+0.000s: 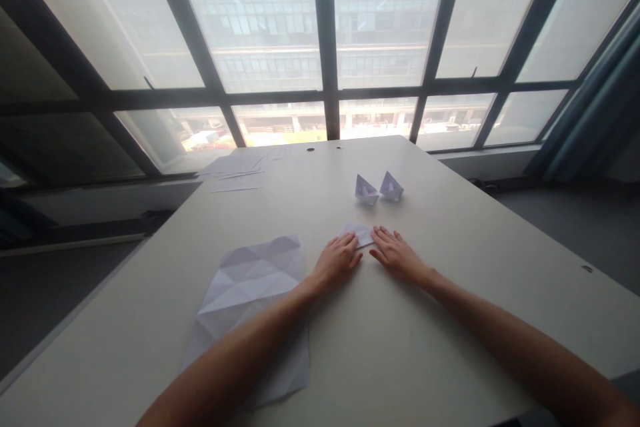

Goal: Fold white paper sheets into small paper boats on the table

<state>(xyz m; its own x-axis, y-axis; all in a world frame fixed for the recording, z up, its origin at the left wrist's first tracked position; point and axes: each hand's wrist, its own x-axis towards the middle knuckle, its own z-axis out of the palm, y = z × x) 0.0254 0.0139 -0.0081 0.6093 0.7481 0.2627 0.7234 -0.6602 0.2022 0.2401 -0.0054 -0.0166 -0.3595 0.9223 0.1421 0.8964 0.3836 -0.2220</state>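
My left hand [337, 259] and my right hand [397, 253] lie flat on the white table [450, 267], fingers stretched out and pressing the near edges of a small folded white paper [359, 233] between them. Most of that paper shows beyond the fingertips. Two finished white paper boats [367, 191] [391, 185] stand side by side a little farther back. A large creased sheet of white paper [253, 307] lies left of my left forearm, partly under it.
A loose stack of white sheets [239, 170] rests at the table's far left corner. Two small dark holes [311, 149] mark the far edge. Large windows with dark frames rise behind the table; a blue curtain [595, 113] hangs at right.
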